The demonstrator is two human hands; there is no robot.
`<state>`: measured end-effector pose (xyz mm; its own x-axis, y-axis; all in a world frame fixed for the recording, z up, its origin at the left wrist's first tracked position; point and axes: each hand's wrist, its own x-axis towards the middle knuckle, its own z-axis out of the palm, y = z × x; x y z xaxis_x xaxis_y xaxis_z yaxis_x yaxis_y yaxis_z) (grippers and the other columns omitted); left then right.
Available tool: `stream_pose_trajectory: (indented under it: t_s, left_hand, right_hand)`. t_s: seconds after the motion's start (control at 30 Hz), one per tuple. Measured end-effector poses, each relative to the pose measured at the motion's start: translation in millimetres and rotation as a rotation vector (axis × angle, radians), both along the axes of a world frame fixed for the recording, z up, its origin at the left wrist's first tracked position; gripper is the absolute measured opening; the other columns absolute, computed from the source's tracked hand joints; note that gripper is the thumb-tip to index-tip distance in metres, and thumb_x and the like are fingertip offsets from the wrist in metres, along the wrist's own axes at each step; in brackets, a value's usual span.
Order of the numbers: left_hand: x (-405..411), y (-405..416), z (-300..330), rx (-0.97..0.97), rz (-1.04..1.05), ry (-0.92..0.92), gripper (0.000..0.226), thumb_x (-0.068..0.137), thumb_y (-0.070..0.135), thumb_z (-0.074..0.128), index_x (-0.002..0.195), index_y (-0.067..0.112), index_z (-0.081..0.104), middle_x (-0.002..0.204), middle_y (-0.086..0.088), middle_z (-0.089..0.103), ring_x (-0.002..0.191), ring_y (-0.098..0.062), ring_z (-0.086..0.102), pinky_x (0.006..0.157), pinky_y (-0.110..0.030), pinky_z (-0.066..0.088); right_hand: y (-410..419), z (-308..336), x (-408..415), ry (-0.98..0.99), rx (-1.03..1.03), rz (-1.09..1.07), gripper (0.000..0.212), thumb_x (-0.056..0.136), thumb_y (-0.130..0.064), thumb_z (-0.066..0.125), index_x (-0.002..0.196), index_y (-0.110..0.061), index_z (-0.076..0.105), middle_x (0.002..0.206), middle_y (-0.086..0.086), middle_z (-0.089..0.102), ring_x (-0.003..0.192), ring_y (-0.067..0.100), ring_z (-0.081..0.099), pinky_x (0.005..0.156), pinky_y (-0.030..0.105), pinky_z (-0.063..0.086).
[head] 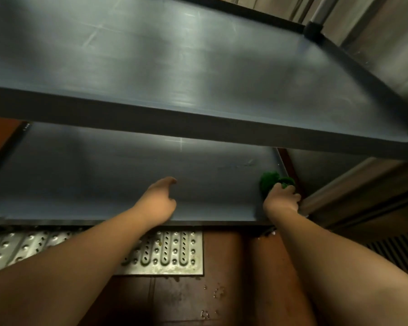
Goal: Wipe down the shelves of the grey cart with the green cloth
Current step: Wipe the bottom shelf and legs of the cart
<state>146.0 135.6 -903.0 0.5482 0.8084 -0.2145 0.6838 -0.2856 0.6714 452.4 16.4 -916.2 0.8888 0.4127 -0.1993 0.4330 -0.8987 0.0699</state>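
The grey cart fills the view, with an upper shelf (151, 67) and a lower shelf (92, 175) beneath it. At the lower shelf's right front corner lies the bunched green cloth (270, 181), and my right hand (282, 200) is shut on it, pressing it to the shelf. My left hand (159, 201) rests on the front lip of the lower shelf near its middle, index finger stretched forward, holding nothing. Part of the cloth is hidden under my right hand.
A perforated metal floor grate (172, 252) lies under the cart's front edge on a red-brown tiled floor (222, 267). Stainless steel cabinets (375, 43) stand close on the right. The cart's black corner post (312, 29) rises at the upper right.
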Motion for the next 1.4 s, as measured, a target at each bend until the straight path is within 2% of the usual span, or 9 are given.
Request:
stream_pose_trajectory:
  t_s: [0.13, 0.23, 0.43, 0.63, 0.83, 0.93, 1.03, 1.27, 1.4]
  left_hand:
    - [-21, 10, 11, 0.010, 0.033, -0.008, 0.058, 0.085, 0.009, 0.049, 0.141, 0.022, 0.040, 0.145, -0.004, 0.044, 0.120, -0.021, 0.053, 0.094, -0.025, 0.041]
    - [-42, 20, 17, 0.031, 0.059, -0.002, 0.058, 0.085, 0.008, 0.049, 0.141, 0.018, 0.041, 0.145, -0.007, 0.044, 0.128, -0.024, 0.048, 0.103, -0.027, 0.037]
    - [-100, 38, 26, -0.009, 0.077, 0.025, 0.060, 0.086, 0.011, 0.050, 0.144, 0.012, 0.036, 0.145, -0.012, 0.042, 0.127, -0.024, 0.047, 0.098, -0.021, 0.034]
    - [-171, 50, 48, 0.041, 0.150, -0.089, 0.050, 0.079, 0.000, 0.051, 0.128, 0.009, 0.051, 0.129, -0.016, 0.055, 0.118, -0.033, 0.052, 0.096, -0.031, 0.041]
    - [-245, 56, 35, -0.018, 0.290, 0.046, 0.058, 0.078, 0.009, 0.052, 0.136, 0.012, 0.044, 0.137, -0.013, 0.049, 0.127, -0.030, 0.047, 0.106, -0.038, 0.039]
    - [-254, 61, 29, -0.024, 0.319, 0.075, 0.059, 0.082, 0.011, 0.051, 0.140, 0.015, 0.039, 0.140, -0.010, 0.045, 0.127, -0.027, 0.046, 0.105, -0.036, 0.039]
    - [-234, 62, 31, -0.010, 0.322, 0.016, 0.048, 0.083, 0.007, 0.050, 0.130, 0.015, 0.047, 0.128, -0.008, 0.052, 0.114, -0.027, 0.054, 0.092, -0.033, 0.044]
    - [-154, 55, 29, 0.016, 0.220, -0.035, 0.044, 0.080, -0.001, 0.049, 0.122, 0.011, 0.053, 0.121, -0.013, 0.058, 0.111, -0.030, 0.056, 0.086, -0.027, 0.041]
    - [-102, 54, 22, 0.019, 0.221, -0.016, 0.051, 0.082, 0.001, 0.053, 0.132, 0.009, 0.049, 0.135, -0.013, 0.052, 0.124, -0.028, 0.050, 0.102, -0.030, 0.037]
  right_hand:
    - [15, 12, -13, 0.073, 0.379, -0.077, 0.047, 0.091, -0.021, 0.048, 0.137, -0.012, 0.047, 0.138, 0.024, 0.043, 0.121, 0.045, 0.046, 0.103, 0.046, 0.040]
    - [43, 18, -59, 0.098, 0.639, 0.052, 0.042, 0.092, -0.018, 0.051, 0.134, -0.013, 0.050, 0.136, 0.024, 0.043, 0.124, 0.042, 0.045, 0.107, 0.048, 0.039]
    - [114, 24, -209, 0.269, 0.780, 0.385, 0.055, 0.092, -0.014, 0.057, 0.145, -0.020, 0.043, 0.144, 0.016, 0.036, 0.130, 0.036, 0.042, 0.112, 0.041, 0.036]
    - [162, 7, -337, 0.410, 0.747, 0.614, 0.059, 0.093, -0.013, 0.051, 0.150, -0.024, 0.036, 0.151, 0.010, 0.028, 0.133, 0.034, 0.036, 0.113, 0.042, 0.036]
    - [167, -13, -396, 0.074, 0.237, 0.899, 0.062, 0.082, -0.044, 0.054, 0.140, -0.029, 0.039, 0.151, 0.013, 0.027, 0.129, 0.040, 0.033, 0.099, 0.048, 0.033]
    - [175, -16, -396, 0.101, 0.269, 1.051, 0.066, 0.087, -0.044, 0.052, 0.147, -0.041, 0.027, 0.162, 0.008, 0.009, 0.146, 0.043, 0.007, 0.116, 0.057, 0.017]
    - [183, -21, -374, 0.208, 0.266, 1.209, 0.061, 0.096, -0.029, 0.048, 0.149, -0.050, 0.028, 0.167, -0.003, 0.002, 0.151, 0.036, -0.004, 0.122, 0.044, 0.016]
    - [184, -20, -317, 0.227, 0.330, 1.038, 0.046, 0.100, -0.026, 0.045, 0.144, -0.042, 0.043, 0.164, -0.003, 0.016, 0.150, 0.032, 0.008, 0.113, 0.049, 0.036]
    - [168, -19, -254, 0.171, 0.345, 0.953, 0.049, 0.097, -0.017, 0.048, 0.142, -0.034, 0.048, 0.162, 0.001, 0.021, 0.147, 0.036, 0.014, 0.110, 0.051, 0.039]
